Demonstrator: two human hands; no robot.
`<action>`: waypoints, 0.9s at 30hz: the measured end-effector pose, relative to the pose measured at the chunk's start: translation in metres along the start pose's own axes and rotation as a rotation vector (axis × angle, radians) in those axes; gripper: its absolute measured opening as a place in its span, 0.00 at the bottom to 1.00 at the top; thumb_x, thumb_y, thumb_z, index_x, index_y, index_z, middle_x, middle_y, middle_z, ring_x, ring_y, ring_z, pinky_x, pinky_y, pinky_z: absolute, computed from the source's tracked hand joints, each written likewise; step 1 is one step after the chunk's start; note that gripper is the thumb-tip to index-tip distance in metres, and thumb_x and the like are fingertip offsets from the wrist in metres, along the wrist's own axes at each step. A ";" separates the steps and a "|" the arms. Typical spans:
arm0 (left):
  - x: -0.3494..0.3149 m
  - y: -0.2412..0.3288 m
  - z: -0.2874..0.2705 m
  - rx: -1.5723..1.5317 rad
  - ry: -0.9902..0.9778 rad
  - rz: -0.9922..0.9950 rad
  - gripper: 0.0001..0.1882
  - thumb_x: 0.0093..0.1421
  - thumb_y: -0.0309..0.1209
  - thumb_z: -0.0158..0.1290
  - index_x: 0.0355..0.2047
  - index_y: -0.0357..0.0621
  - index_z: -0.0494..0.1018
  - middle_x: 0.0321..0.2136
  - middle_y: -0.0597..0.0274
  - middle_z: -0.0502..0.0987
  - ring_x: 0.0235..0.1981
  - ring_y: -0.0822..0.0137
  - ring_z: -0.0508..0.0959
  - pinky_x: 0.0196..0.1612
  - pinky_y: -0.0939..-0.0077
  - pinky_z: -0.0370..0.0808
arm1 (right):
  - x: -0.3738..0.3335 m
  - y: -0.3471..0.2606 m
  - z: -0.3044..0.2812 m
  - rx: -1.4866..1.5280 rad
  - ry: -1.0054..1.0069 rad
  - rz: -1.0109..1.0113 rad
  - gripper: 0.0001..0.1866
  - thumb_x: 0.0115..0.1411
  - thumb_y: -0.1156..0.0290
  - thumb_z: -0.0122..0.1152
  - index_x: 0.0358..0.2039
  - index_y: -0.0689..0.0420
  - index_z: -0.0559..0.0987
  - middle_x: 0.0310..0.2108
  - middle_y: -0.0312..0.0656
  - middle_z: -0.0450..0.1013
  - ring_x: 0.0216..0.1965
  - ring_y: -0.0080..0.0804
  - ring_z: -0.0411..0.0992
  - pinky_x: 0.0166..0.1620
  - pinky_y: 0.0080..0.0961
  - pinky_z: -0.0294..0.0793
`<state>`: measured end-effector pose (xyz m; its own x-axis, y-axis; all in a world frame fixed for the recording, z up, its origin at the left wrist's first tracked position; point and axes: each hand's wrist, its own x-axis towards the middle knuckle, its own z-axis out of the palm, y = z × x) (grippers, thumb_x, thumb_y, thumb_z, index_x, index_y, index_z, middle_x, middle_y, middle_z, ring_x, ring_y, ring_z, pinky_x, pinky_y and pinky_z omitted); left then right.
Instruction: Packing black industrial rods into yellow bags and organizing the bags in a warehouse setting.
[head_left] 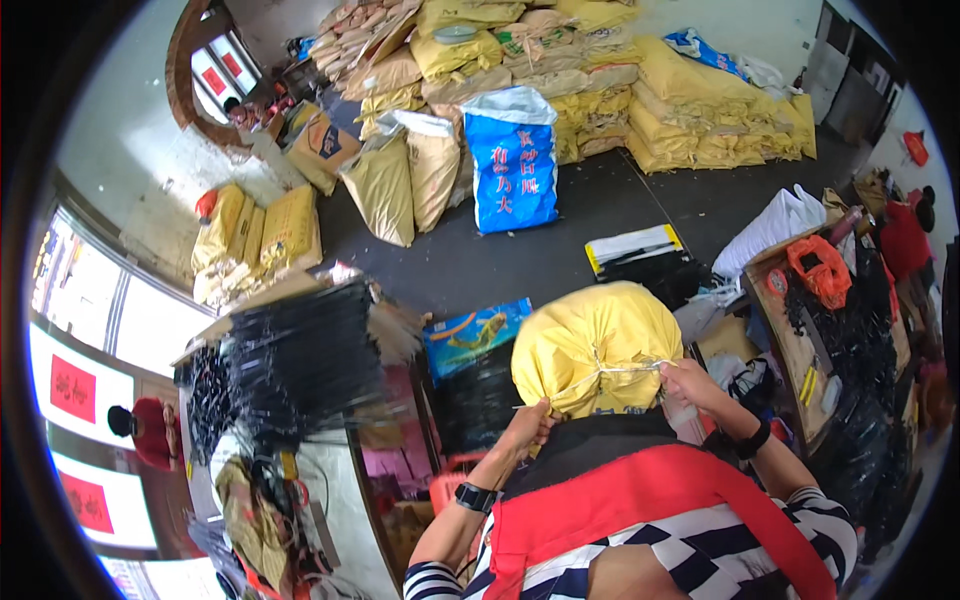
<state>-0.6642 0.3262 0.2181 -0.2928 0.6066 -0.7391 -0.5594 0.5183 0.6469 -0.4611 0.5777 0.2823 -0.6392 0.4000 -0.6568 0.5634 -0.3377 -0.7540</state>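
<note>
A full yellow woven sack (597, 325) stands right in front of me, its cloth gathered into folds. A thin white string (630, 369) crosses its front and meets in a knot or crossing near the middle. My right hand (688, 384) is closed on the string's right end, at the sack's side. My left hand (530, 424) is closed at the sack's lower left, where the string's other end shows by the fingers. What lies inside the left fingers is partly hidden. A black apron with a red band (620, 500) covers my front.
Bundles of black strips lie on a bench (300, 350) at left and on a table (800, 400) at right, with a red plastic bag (820, 272). A blue sack (511, 165) stands ahead before stacked yellow sacks (700, 110). People sit at far left and right.
</note>
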 end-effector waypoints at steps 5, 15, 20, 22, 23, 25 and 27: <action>0.121 0.051 -0.007 0.019 -0.131 -0.103 0.25 0.69 0.47 0.38 0.27 0.39 0.72 0.17 0.66 0.66 0.15 0.74 0.63 0.17 0.79 0.62 | 0.100 -0.027 -0.045 0.305 0.007 0.071 0.15 0.67 0.64 0.46 0.24 0.55 0.70 0.13 0.23 0.55 0.12 0.13 0.53 0.15 0.15 0.50; 0.279 0.224 0.032 0.168 -0.207 -0.243 0.23 0.67 0.48 0.42 0.27 0.39 0.68 0.19 0.61 0.72 0.14 0.74 0.62 0.18 0.80 0.61 | 0.209 -0.095 -0.144 0.383 0.235 0.191 0.12 0.64 0.63 0.48 0.26 0.55 0.70 0.13 0.26 0.57 0.12 0.15 0.53 0.16 0.16 0.49; 0.326 0.278 0.038 0.257 -0.199 -0.331 0.23 0.66 0.49 0.42 0.28 0.41 0.66 0.20 0.65 0.69 0.16 0.76 0.61 0.18 0.81 0.60 | 0.237 -0.108 -0.160 0.665 0.188 0.124 0.14 0.63 0.63 0.48 0.21 0.51 0.67 0.13 0.25 0.56 0.11 0.16 0.50 0.15 0.18 0.47; 0.331 0.312 0.057 0.335 -0.173 -0.335 0.22 0.67 0.49 0.42 0.27 0.42 0.64 0.19 0.66 0.66 0.16 0.77 0.60 0.18 0.81 0.59 | 0.243 -0.109 -0.161 0.738 0.226 0.137 0.13 0.64 0.63 0.47 0.21 0.50 0.67 0.13 0.25 0.55 0.11 0.15 0.49 0.16 0.17 0.46; 0.337 0.329 0.066 0.389 -0.136 -0.338 0.21 0.67 0.48 0.42 0.25 0.44 0.63 0.18 0.67 0.64 0.16 0.78 0.59 0.18 0.82 0.58 | 0.248 -0.109 -0.162 0.793 0.249 0.160 0.13 0.65 0.64 0.46 0.22 0.50 0.66 0.13 0.24 0.53 0.12 0.15 0.48 0.17 0.17 0.46; 0.394 0.327 0.042 0.349 -0.286 -0.390 0.21 0.66 0.48 0.43 0.30 0.41 0.65 0.22 0.65 0.67 0.19 0.75 0.63 0.21 0.81 0.62 | 0.262 -0.110 -0.161 0.823 0.276 0.102 0.14 0.65 0.63 0.45 0.21 0.50 0.65 0.13 0.24 0.53 0.12 0.15 0.49 0.16 0.18 0.46; 0.436 0.341 0.033 0.322 -0.440 -0.452 0.21 0.65 0.48 0.45 0.35 0.38 0.68 0.25 0.63 0.70 0.21 0.72 0.67 0.23 0.79 0.67 | 0.279 -0.113 -0.158 0.784 0.400 0.060 0.16 0.65 0.61 0.44 0.19 0.49 0.65 0.12 0.25 0.53 0.11 0.16 0.49 0.16 0.19 0.47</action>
<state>-0.9574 0.7876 0.1224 0.2924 0.4419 -0.8481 -0.2755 0.8882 0.3678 -0.6204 0.8621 0.1860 -0.3061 0.5813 -0.7540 -0.0249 -0.7966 -0.6040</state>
